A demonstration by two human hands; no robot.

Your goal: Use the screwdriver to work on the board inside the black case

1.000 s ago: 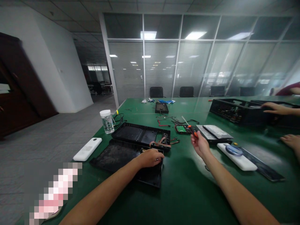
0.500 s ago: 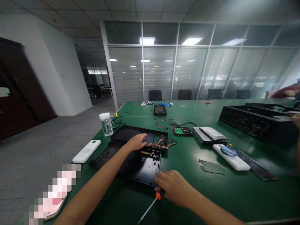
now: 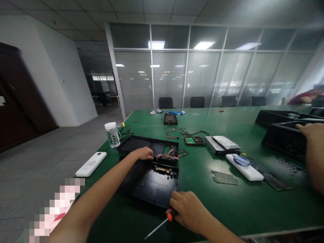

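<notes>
A black panel (image 3: 152, 184) with a shiny inner face lies near the front of the green table. My left hand (image 3: 144, 153) is closed at its far edge, beside the black case (image 3: 131, 143) with ribbon cables (image 3: 170, 156); what its fingers grip is hidden. Near the panel's right front corner, my right hand (image 3: 188, 207) is wrapped round a screwdriver (image 3: 158, 227) with an orange and black handle, its shaft pointing down and left. Its fingertips touch the panel's edge.
Left: a clear bottle (image 3: 112, 135) and a white device (image 3: 91, 164). Right: a circuit board (image 3: 194, 140), a silver drive (image 3: 220, 145), another white device (image 3: 249, 172) and a dark flat piece (image 3: 224, 178). Another person's hand (image 3: 312, 130) touches a black chassis (image 3: 285, 140).
The panel has shifted right and lies straighter under my hands. My left hand has moved slightly left. At the right, the other person's arm has come further in and the black chassis has moved.
</notes>
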